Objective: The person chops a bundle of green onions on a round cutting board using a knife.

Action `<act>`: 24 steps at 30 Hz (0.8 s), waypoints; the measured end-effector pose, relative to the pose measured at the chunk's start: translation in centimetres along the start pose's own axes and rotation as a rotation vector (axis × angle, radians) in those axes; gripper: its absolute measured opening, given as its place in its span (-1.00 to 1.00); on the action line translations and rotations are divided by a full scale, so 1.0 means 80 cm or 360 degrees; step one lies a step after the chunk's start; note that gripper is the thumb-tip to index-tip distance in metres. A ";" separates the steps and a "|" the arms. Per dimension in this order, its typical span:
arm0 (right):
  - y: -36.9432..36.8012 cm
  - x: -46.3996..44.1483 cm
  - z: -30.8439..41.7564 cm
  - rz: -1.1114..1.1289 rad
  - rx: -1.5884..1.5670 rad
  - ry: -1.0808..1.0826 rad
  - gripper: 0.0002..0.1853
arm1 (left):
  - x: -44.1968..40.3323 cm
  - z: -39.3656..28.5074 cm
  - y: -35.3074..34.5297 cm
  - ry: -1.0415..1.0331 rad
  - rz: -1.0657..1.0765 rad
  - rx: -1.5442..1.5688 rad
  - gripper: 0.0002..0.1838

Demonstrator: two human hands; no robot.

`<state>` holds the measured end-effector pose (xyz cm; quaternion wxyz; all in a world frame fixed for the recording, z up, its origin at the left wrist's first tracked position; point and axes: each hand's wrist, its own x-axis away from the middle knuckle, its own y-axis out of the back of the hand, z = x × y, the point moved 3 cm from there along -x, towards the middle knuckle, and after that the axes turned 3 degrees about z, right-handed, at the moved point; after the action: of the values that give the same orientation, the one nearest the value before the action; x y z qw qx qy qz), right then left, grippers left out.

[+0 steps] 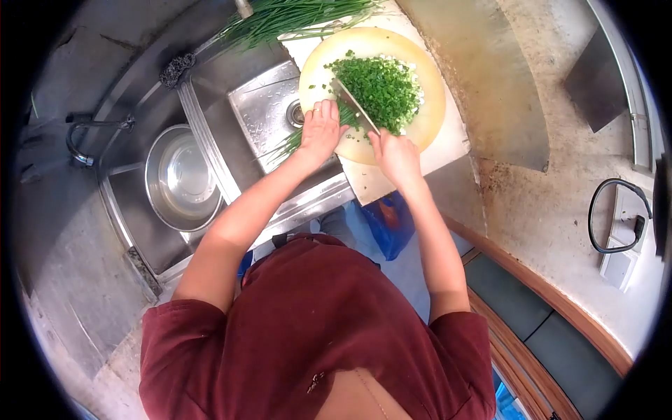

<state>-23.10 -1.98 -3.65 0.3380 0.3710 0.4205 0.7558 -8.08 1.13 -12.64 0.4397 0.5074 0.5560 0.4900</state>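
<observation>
A round yellowish cutting board point(430, 105) lies on a pale sheet beside the sink. Chopped green onion point(381, 87) is heaped on it, with white bits along the heap's right side. My right hand point(397, 157) is closed round the handle of a knife point(357, 106), whose blade stands between the heap and my left hand. With its fingers together, my left hand point(323, 129) presses on a bunch of uncut green onions point(285, 148) at the board's left edge. The bunch's long ends stick out over the sink basin.
Two steel basins are on the left; one point(248, 105) has a drain, the other holds a metal bowl point(183, 178) under a faucet point(84, 155). More long green onions point(280, 21) lie behind the board. A blue bag point(392, 234) hangs below the counter. A black cable point(591, 217) is at right.
</observation>
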 end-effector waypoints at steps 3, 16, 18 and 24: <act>-0.026 -0.007 0.000 0.0060 0.0045 0.0002 -0.62 | -0.002 0.000 0.000 -0.0006 -0.0037 -0.0040 -0.26; 0.001 0.000 -0.009 -0.0088 -0.0181 -0.0104 -0.59 | -0.013 -0.001 0.002 -0.0173 -0.0095 0.0112 -0.25; -0.005 0.003 -0.007 -0.0028 -0.0086 -0.0110 -0.59 | -0.016 0.000 0.005 -0.0168 -0.0093 0.0106 -0.23; -0.014 -0.001 -0.009 0.0075 0.0006 -0.0052 -0.61 | 0.001 0.004 0.008 -0.0090 -0.0082 0.0007 -0.18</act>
<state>-23.42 -1.85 -4.91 0.3263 0.3938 0.4073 0.7567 -7.72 1.24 -12.08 0.4665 0.5075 0.5574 0.4627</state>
